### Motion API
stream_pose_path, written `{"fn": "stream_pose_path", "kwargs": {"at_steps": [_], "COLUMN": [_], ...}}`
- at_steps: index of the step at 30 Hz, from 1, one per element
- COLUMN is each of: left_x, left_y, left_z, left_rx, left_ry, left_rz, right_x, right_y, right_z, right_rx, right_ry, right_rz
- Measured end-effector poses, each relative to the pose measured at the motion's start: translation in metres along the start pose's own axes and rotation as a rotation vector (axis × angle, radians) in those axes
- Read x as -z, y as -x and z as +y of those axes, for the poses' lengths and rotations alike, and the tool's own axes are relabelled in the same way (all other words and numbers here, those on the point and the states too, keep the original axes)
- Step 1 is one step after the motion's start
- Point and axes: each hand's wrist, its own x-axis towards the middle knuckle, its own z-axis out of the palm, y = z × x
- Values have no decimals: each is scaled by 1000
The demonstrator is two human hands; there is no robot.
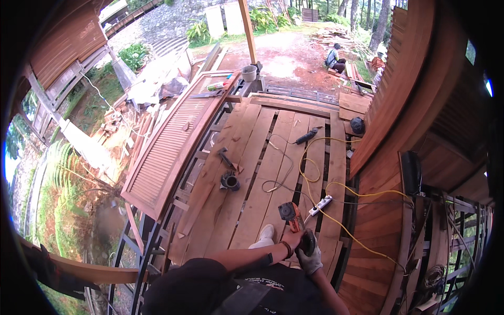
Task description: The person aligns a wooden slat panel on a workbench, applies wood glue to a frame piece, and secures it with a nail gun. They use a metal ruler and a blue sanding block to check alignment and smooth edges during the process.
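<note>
An orange-and-black power tool (295,219), in shape like an angle grinder, is held in front of my body above the plank floor. Around its orange body, close to the lower end, my bare left hand (292,238) is closed, with a dark band at the wrist. My right hand (312,261), in a pale glove, is closed at the tool's dark rounded lower end; some of its fingers are hidden. The tool's blocky dark end points away from me. Just right of it lies a white power strip (319,205).
Yellow cable (346,231) loops over the planks. A hammer (227,158), a dark tool with a round opening (229,181) and a corded black tool (307,136) lie ahead. A louvred panel (173,142) flanks the left; a bucket (249,73) stands beyond. A person (335,59) sits far off.
</note>
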Motion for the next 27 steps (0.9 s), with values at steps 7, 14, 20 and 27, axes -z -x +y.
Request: {"fn": "stream_pose_path", "kwargs": {"at_steps": [7, 14, 20, 27], "left_x": [67, 237, 222, 268], "left_y": [-31, -104, -100, -87], "left_z": [42, 29, 41, 65], "left_rx": [93, -89, -92, -128], "left_ry": [497, 570, 329, 274], "left_rz": [82, 117, 202, 346], "right_x": [132, 268, 322, 346], "right_y": [81, 175, 249, 308], "right_z": [89, 68, 113, 130], "right_rx": [-341, -980, -1336, -1013], "right_ry": [332, 1169, 393, 1394], "right_rz": [635, 1235, 1662, 1621]}}
